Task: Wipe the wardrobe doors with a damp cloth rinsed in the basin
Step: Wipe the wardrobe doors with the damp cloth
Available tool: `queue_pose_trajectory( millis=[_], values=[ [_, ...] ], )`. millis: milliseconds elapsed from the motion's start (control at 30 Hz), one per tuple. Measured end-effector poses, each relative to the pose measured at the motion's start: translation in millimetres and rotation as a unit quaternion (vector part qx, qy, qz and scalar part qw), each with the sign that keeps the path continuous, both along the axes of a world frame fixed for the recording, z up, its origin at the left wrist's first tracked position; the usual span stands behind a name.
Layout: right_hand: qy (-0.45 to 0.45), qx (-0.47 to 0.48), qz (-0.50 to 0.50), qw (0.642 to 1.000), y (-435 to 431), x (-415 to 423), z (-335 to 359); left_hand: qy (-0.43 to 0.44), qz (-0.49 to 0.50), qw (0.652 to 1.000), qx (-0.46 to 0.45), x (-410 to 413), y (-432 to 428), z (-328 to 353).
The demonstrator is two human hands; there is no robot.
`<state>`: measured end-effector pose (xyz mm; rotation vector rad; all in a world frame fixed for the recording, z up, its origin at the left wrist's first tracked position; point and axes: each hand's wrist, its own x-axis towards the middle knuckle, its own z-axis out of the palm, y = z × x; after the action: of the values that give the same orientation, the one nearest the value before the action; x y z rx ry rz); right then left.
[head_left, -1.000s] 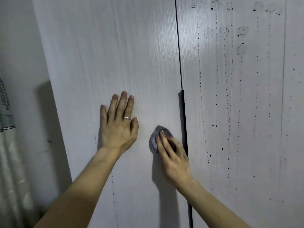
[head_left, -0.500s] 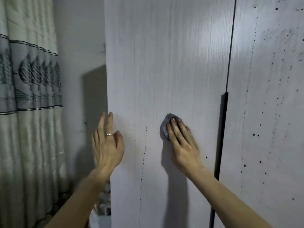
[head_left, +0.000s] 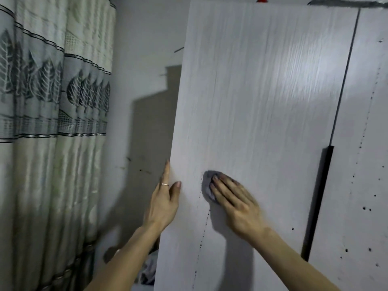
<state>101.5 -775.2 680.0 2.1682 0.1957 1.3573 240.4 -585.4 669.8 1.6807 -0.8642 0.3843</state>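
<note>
The pale wardrobe door (head_left: 262, 101) stands near a leaf-patterned curtain (head_left: 52, 122). The left hand (head_left: 163, 202) rests released on the door's left edge. The right hand (head_left: 235, 204), fingers (head_left: 223, 191) straight, presses the small grey cloth (head_left: 206, 185) flat against this door.

We are in a room of a home, most likely a bedroom. A tall wardrobe (head_left: 252, 28) fills the right side, faced in pale wood-grain laminate. Its left door (head_left: 262, 101) and right door (head_left: 369, 143) meet at a dark seam with a narrow black handle strip (head_left: 318, 196). On the left hangs a long curtain (head_left: 52, 164) with a woven band of grey leaves. Between them, farther off, stands a plain painted wall (head_left: 144, 38), scuffed and shadowed. Low beside the wardrobe lies crumpled fabric (head_left: 149, 269), too blurred to name.
</note>
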Motion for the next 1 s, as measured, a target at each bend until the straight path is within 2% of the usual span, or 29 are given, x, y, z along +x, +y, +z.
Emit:
queue_pose_trajectory(
  millis=[67,167,233,367,467,533,600,667,733,833,933,1000],
  values=[
    [-0.014,0.0,0.003,1.0,-2,5,33,-0.005,-0.002,1.0,0.0,3,2,1],
    [-0.084,0.088,0.0,0.993,5,21,87,-0.01,0.001,1.0,-0.001,7,3,-1],
    [-0.112,0.122,0.008,0.986,15,31,87,-0.008,0.009,1.0,0.01,7,2,-1],
    [-0.01,0.03,0.008,0.999,27,30,25,-0.014,0.011,0.999,0.03,18,8,-1],
    [0.057,-0.038,0.001,0.998,23,25,42,-0.049,0.006,0.996,0.07,25,20,-6],
    [0.036,-0.035,-0.001,0.999,24,32,78,-0.068,0.022,0.992,0.107,29,26,-9],
    [-0.02,0.021,-0.007,1.0,32,45,111,-0.073,0.032,0.988,0.129,33,29,-14],
    [-0.052,0.063,-0.003,0.997,41,58,110,-0.06,0.032,0.989,0.134,34,31,-23],
    [-0.016,0.033,0.012,0.999,41,61,73,-0.051,0.029,0.989,0.132,33,33,-34],
    [0.099,-0.053,0.007,0.994,41,48,16,-0.035,0.03,0.99,0.132,33,39,-48],
    [0.135,-0.09,0.013,0.987,43,53,48,-0.02,0.027,0.993,0.117,31,39,-52],
    [0.07,-0.048,0.01,0.996,52,66,89,-0.007,0.026,0.995,0.1,30,36,-54]
  ],
)
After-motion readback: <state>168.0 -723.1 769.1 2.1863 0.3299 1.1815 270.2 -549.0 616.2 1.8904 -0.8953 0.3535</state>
